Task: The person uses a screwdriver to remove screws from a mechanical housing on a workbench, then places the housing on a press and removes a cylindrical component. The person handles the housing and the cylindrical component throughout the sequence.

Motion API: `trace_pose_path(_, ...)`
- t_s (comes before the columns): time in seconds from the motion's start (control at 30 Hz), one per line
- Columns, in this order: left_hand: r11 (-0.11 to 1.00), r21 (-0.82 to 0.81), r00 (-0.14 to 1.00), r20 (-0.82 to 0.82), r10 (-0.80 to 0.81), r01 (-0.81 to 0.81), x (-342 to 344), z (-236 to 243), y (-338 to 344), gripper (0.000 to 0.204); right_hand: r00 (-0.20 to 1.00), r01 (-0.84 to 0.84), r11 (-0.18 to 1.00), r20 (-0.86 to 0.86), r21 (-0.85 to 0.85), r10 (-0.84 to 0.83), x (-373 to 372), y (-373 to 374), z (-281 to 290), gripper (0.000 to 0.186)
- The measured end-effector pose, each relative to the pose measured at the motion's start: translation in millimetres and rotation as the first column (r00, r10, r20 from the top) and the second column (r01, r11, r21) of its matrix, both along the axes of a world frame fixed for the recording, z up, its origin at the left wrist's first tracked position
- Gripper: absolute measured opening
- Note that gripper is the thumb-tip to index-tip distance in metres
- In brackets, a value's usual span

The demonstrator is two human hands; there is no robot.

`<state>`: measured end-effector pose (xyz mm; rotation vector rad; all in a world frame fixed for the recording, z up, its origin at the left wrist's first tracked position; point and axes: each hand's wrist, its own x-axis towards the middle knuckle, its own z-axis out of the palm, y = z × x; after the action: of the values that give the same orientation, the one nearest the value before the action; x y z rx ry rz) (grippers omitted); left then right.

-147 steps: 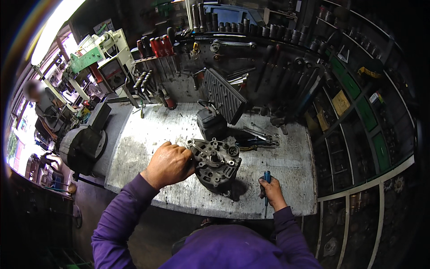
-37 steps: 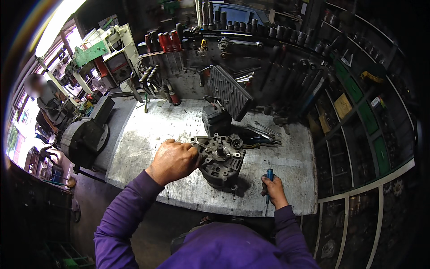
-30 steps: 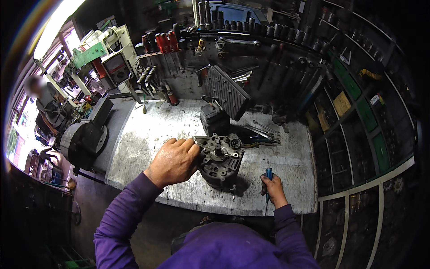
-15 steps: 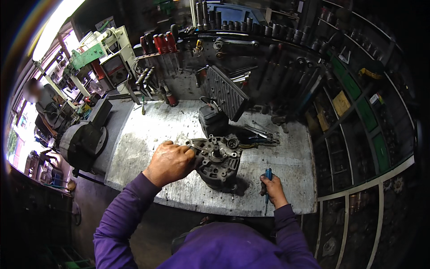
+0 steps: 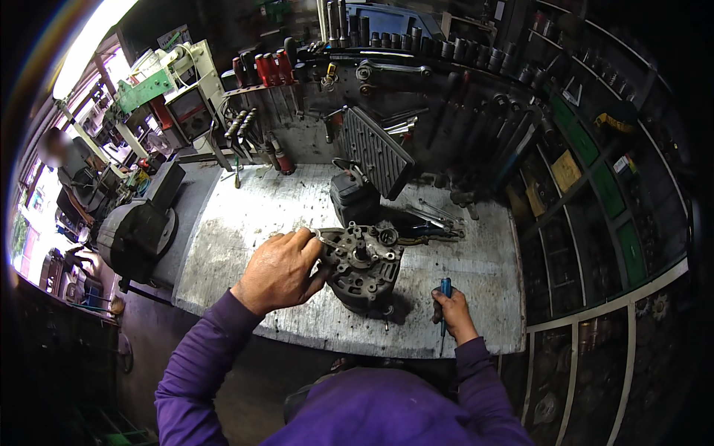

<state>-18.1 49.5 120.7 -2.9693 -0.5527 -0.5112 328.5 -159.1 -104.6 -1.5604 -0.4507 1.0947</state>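
Note:
A round grey metal alternator (image 5: pixel 364 279) stands upright on the bench, its end face with a central shaft turned up. My left hand (image 5: pixel 279 271) is closed on its left edge, thumb and forefinger beside a protruding lug; the other fingers curl under, and their tips are partly hidden. To the right, over the bench's front part, my right hand (image 5: pixel 454 311) is wrapped round a screwdriver (image 5: pixel 445 286) with a blue handle. Its thin shaft points down toward the front edge, apart from the alternator.
Behind the alternator are a black boxy part (image 5: pixel 353 197) and a leaning ribbed metal plate (image 5: pixel 375 152). Pliers and wrenches (image 5: pixel 435 223) lie to their right on the metal-topped bench (image 5: pixel 238 245). A tool rack (image 5: pixel 320 119) lines the back; a dark vise (image 5: pixel 141 223) stands at left.
My left hand has shifted slightly at the alternator's edge, its thumb and forefinger now further apart. The alternator has moved a little. My right hand and the screwdriver stay almost in place.

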Motion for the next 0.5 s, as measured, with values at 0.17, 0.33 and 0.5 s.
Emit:
trace_pose_path(0.17,0.999,0.028,0.993,-0.11,0.037,-0.034,1.0,1.9,-0.8,0.023,1.0,0.001,1.0,-0.028,-0.006,-0.001,-0.9,-1.2,-0.3,0.019)
trace_pose_path(0.33,0.999,-0.011,0.996,-0.081,0.039,-0.04,1.3,5.5,-5.0,0.021,1.0,0.007,1.0,0.008,-0.023,-0.007,-0.8,-0.4,1.3,0.018)
trace_pose_path(0.5,0.995,0.057,0.99,-0.116,0.082,-0.076,9.8,6.2,-5.4,0.013,1.0,-0.006,1.0,-0.028,0.013,0.006,-2.6,-1.1,2.2,0.017)
